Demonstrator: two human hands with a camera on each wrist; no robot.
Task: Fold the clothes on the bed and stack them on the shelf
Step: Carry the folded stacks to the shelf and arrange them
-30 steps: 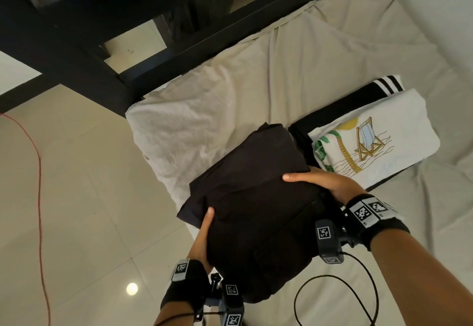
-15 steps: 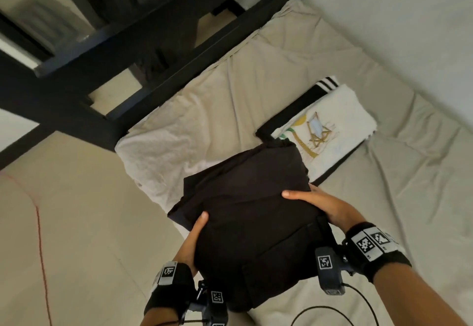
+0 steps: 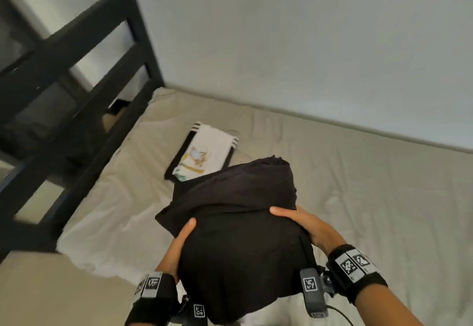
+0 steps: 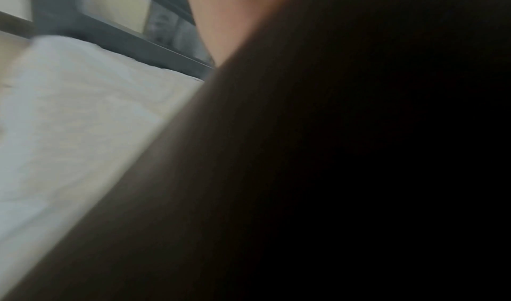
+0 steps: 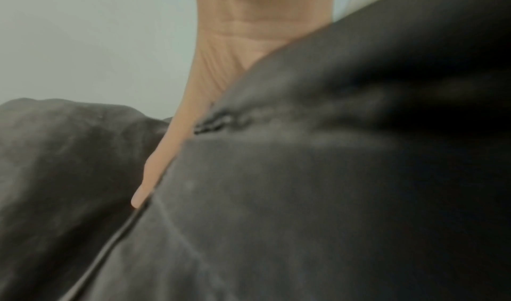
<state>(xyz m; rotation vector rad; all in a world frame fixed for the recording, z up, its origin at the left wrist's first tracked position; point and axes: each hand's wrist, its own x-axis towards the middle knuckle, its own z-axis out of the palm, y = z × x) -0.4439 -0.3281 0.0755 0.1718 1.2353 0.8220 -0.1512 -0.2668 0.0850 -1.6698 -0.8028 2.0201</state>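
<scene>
While lifted, black garment (image 3: 238,226) sits between left hand (image 3: 179,246) and right hand (image 3: 304,226).

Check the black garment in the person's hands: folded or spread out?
Folded. The black garment is a compact, layered bundle held between the left hand and right hand, raised above the bed.

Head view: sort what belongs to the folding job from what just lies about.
Job:
- black garment, held by left hand and right hand
- white printed shirt, folded on striped black garment
- bed

Just there:
- black bed frame
- wall
- floor
</scene>
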